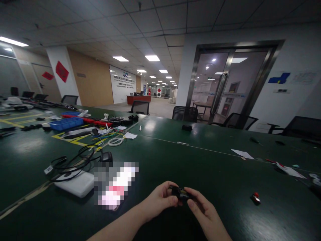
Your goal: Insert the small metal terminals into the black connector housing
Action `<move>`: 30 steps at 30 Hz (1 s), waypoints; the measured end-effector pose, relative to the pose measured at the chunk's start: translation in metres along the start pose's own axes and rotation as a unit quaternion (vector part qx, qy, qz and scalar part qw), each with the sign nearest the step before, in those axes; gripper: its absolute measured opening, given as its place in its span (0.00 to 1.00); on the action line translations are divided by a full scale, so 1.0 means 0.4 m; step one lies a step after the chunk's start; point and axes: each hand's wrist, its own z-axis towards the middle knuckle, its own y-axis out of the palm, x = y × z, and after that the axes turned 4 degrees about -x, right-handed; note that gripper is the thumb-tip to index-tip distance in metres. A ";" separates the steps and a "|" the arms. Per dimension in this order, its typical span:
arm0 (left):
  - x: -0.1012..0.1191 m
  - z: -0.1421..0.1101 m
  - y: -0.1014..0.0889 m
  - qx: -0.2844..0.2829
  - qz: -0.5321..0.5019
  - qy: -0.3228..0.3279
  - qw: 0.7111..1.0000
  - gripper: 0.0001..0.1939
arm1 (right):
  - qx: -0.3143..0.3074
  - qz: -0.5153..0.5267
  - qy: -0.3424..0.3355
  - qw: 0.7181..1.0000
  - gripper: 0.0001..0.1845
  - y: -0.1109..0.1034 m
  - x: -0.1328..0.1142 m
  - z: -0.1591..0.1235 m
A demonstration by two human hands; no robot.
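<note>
Between my two hands, just above the near part of the green table (160, 160), is a small black object (180, 193) with a yellowish strip on it; its exact kind I cannot make out. My left hand (164, 198) pinches its left end between thumb and fingers. At its right end, my right hand (200, 205) grips it the same way. The fingers cover much of its surface. Left of my hands lies a blurred-out, bright-screened flat item (120, 187). To the right a small red and silver object (256, 198) rests on the table.
A white box-shaped device (75, 183) with black cables (82, 155) lies at the left. Farther back are a blue tray (66, 123), a coiled white cable (115, 142) and a small black block (187, 128). Papers (242, 154) lie at the right; chairs (185, 113) line the far edge.
</note>
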 end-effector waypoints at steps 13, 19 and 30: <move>-0.007 0.003 0.004 -0.016 -0.048 0.012 0.999 0.21 | 0.038 0.014 -0.002 0.999 0.24 -0.003 0.006 0.003; -0.004 0.000 0.009 0.005 -0.055 0.017 0.998 0.22 | 0.052 0.043 0.032 0.997 0.27 -0.011 0.018 0.012; -0.017 0.005 0.010 0.022 -0.061 0.031 0.997 0.20 | 0.077 0.079 0.026 0.994 0.27 -0.001 0.020 0.009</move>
